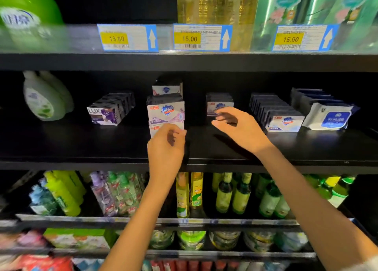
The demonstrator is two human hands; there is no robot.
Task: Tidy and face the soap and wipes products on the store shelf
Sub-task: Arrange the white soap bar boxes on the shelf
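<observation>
Left hand [166,148] at stacked soap boxes [166,112]; right hand [237,130] open over bare shelf [81,143].

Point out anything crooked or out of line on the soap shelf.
The LUX soap row sits angled, not square to the shelf edge. The Safeguard stack stands well forward of the small Safeguard box, which sits far back. The wipes pack lies tilted.

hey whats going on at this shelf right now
A person is tidying soap boxes on the middle shelf. The left hand touches the lower box of a stack of two Safeguard soap boxes. The right hand reaches, fingers open, toward a soap box further back. A wipes pack sits untouched at the right.
</observation>
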